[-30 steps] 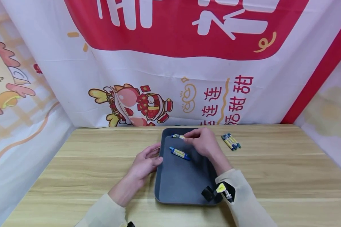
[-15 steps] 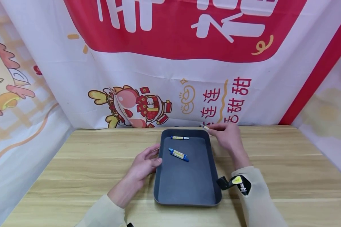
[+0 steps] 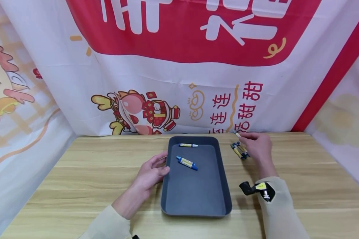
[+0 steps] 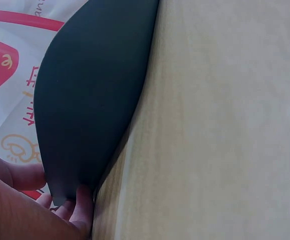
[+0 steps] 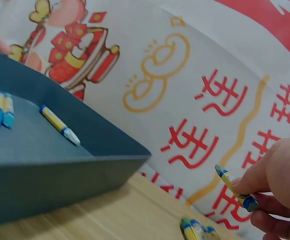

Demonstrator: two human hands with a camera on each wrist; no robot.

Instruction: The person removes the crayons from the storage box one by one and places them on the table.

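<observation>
Along the left wall of a shallow, dark grey rectangular tray, the left hand holds on, its thumb at the rim and its fingers against the outer side, so that the wall sits between them. The right hand, off to the right of the tray, pinches a thin crayon with a yellow wrapper, blue bands and a dull teal tip between thumb and fingers, raised above the pale wood-grain surface. Just beside and below that hand, a small cluster of yellow-wrapped crayons with dark green and blue ends lies side by side on the surface, partly covered by the hand in the head view. Inside the tray, a white-tipped crayon with a yellow wrapper lies crosswise near the far wall, and nearer the middle two blue-ended crayons with yellow wrappers lie slanted and touching. The print on the wrappers is too small to read. Behind the surface hangs a white printed cloth; its red characters, turned sideways, include 连连 and 甜甜, while the large white characters on its red panel are cut off by the frame's upper edge.
</observation>
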